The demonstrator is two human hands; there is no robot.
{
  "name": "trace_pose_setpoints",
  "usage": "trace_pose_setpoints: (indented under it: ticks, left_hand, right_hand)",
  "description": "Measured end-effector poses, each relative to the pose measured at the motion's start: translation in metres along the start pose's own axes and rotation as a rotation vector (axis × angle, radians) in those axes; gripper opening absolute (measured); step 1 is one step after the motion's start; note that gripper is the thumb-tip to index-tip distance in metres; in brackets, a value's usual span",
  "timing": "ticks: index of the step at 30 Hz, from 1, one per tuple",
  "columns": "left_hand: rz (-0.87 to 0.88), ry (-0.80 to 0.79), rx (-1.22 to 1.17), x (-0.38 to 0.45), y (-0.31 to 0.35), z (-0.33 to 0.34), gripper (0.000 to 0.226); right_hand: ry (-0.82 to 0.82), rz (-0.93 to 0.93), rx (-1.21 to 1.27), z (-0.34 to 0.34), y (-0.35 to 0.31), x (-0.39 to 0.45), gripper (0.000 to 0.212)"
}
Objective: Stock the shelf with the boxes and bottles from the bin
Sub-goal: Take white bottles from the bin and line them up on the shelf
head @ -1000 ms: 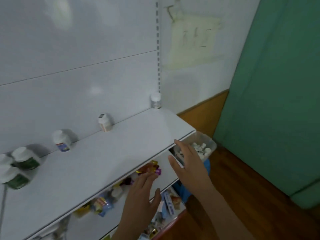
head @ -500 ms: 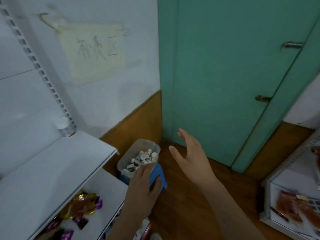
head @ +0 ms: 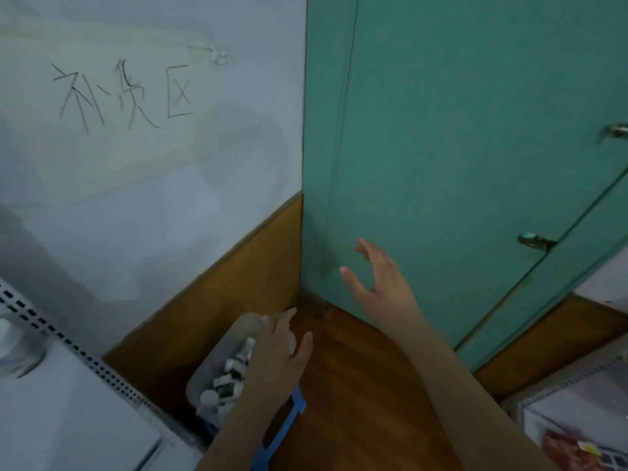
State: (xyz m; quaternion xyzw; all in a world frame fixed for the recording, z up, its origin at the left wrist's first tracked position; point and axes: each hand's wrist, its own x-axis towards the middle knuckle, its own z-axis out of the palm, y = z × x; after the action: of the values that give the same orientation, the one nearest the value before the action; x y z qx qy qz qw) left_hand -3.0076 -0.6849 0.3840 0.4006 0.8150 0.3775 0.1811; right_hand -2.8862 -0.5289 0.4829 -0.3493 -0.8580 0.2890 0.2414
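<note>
Your left hand (head: 272, 362) hovers with fingers spread over the clear bin (head: 217, 365) of small white-capped bottles (head: 226, 384) on the floor, right hand (head: 380, 283) open and empty — they look light, rigid, slick — pinch one by its cap.

Paper sign (head: 112, 107) on the white wall: three handwritten black characters, they read as 补货区.
Bottles (head: 226, 382) in the bin: labels are too blurred to read.
</note>
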Motion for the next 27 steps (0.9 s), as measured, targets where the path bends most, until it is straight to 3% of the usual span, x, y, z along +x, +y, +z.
trace_pose_setpoints:
  ticks: [5, 9, 17, 20, 22, 27]
  left_hand:
    - [-0.091, 0.108, -0.008, 0.046, -0.026, -0.005, 0.058]
    - [-0.241, 0.163, -0.014, 0.057, -0.061, 0.000, 0.042]
    - [-0.732, 0.149, -0.142, 0.063, -0.145, 0.015, 0.051]
    - [-0.949, 0.202, -0.185, 0.064, -0.175, 0.025, 0.069]
    - [-1.073, 0.215, -0.175, 0.067, -0.201, 0.038, 0.081]
    - [-1.256, 0.172, -0.119, 0.079, -0.261, 0.075, 0.061]
  right_hand:
    - [-0.072, -0.020, 0.036, 0.051, 0.005, 0.068, 0.086]
    - [-0.281, -0.045, 0.020, 0.113, 0.012, 0.109, 0.072]
    - [-0.788, -0.109, -0.048, 0.258, 0.040, 0.181, 0.069]
    - [-0.994, -0.135, -0.092, 0.315, 0.063, 0.199, 0.072]
    - [-1.111, -0.166, -0.123, 0.351, 0.081, 0.205, 0.060]
    - [-1.262, -0.286, -0.336, 0.431, 0.142, 0.197, 0.055]
